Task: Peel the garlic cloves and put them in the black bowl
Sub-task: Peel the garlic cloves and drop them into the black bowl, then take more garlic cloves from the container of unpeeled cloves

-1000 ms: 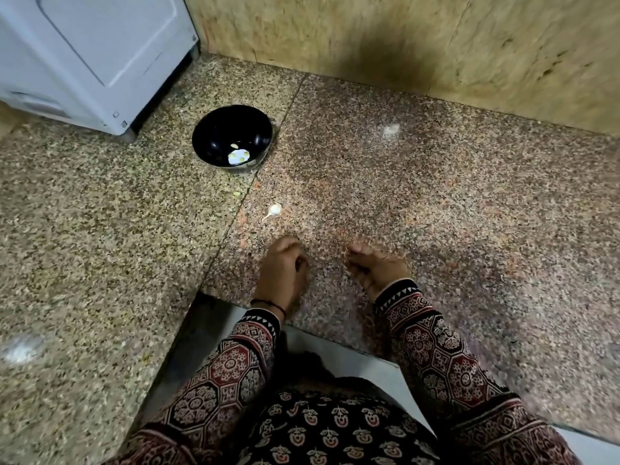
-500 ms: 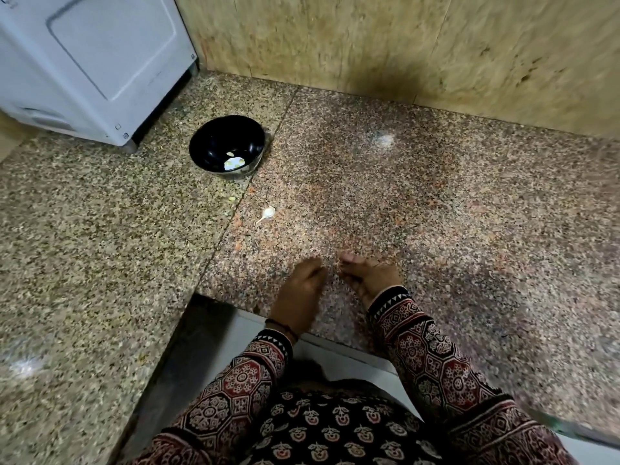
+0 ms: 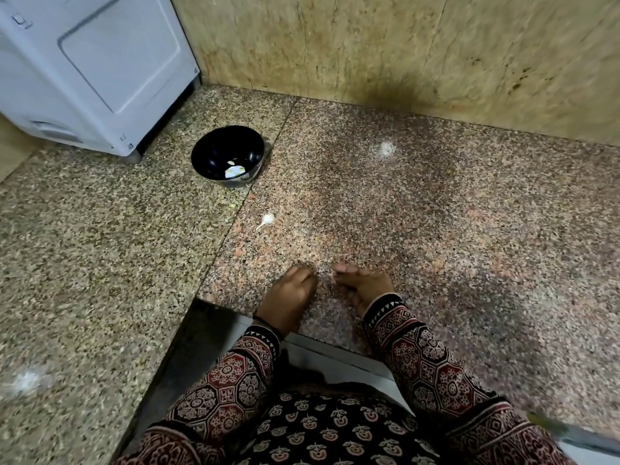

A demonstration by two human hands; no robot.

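The black bowl [image 3: 227, 155] stands on the granite counter at the upper left, with a few pale garlic bits on its bottom. A single white garlic clove [image 3: 267, 219] with a thin tail lies on the counter between the bowl and my hands. My left hand [image 3: 289, 297] and my right hand [image 3: 364, 287] rest near the counter's front edge. Their curled fingertips almost meet. The blur hides whether anything is pinched between them.
A white appliance [image 3: 90, 72] stands at the back left, close to the bowl. A beige stone wall [image 3: 402, 62] runs along the back. The counter's front edge [image 3: 218, 305] steps down just under my wrists.
My two hands have drawn together until the fingertips nearly touch. The camera has tilted, so the bowl and clove sit lower in view.
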